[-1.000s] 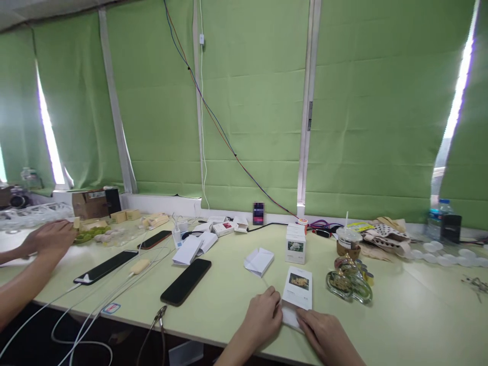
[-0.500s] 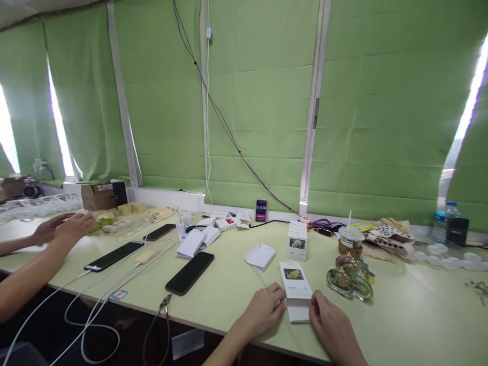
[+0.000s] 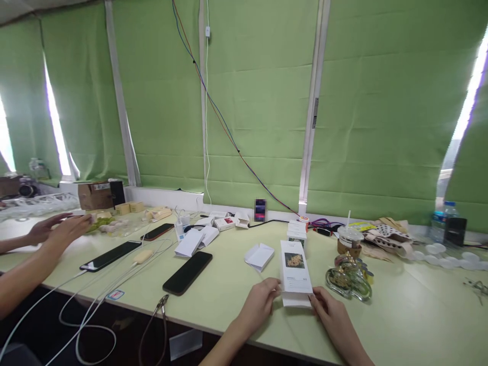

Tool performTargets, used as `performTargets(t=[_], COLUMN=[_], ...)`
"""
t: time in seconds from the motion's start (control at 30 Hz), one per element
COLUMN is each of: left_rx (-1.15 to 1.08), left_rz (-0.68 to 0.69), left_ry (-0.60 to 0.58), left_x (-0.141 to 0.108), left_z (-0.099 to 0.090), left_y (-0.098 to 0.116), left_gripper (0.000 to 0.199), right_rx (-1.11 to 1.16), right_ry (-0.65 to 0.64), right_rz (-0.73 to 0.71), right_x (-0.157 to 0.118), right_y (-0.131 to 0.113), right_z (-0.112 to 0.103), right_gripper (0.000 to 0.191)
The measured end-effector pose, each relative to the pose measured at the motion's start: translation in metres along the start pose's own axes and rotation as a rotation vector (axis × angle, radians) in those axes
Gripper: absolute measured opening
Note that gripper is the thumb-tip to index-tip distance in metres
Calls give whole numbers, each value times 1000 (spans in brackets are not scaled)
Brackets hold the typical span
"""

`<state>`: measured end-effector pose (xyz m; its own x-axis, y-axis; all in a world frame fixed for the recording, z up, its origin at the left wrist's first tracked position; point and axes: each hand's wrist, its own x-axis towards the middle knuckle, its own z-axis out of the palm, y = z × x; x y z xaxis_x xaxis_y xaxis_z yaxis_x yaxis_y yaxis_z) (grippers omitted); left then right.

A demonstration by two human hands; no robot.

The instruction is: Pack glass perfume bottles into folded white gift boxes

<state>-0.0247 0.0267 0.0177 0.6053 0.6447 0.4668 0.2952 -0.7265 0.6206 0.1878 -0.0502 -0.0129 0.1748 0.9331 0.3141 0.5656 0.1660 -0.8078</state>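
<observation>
A white card box (image 3: 296,277) with a flower picture on its front is tilted up off the table between my two hands. My left hand (image 3: 261,301) pinches its lower left edge, and my right hand (image 3: 331,310) pinches the lower right corner. A flap hangs at the box's near end. Just behind it, partly covered, stands another white box (image 3: 297,230) with a picture. To the left of the held box lies a folded white card piece (image 3: 260,256).
Left of my hands lie a black phone (image 3: 188,273), white folded cards (image 3: 189,242) and cables. A glass ornament (image 3: 348,278) and a drink cup (image 3: 349,240) stand at the right. Another person's hands (image 3: 68,229) work at the far left.
The held box has been raised off the table and its front tilted more toward me. Both my hands have shifted slightly upward with it.
</observation>
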Motion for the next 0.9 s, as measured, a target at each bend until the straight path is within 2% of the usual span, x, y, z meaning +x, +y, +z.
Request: performTargets(t=[0.23,0.4,0.53,0.7,0.9], left_rx=[-130,-120,-94,-35,67], left_rz=[-89,-66,-38,45,120], left_ry=[42,49,-2,-19,16], left_x=[-1,-3,-4,-3,-5], left_z=[0,1,0,1,1], left_y=[-1,0,3,4,4], left_gripper=[16,13,15,13,13], right_rx=[-56,-105,-84,146,433], right_ry=[93,109,147,90,18], right_rz=[-111,-153,-134,-88,-48], right_x=[-6,-10,-11,-8,-3], right_y=[-9,-13,-11,-9,-5], right_z=[0,1,2,1,2], right_gripper=[33,31,30,24,37])
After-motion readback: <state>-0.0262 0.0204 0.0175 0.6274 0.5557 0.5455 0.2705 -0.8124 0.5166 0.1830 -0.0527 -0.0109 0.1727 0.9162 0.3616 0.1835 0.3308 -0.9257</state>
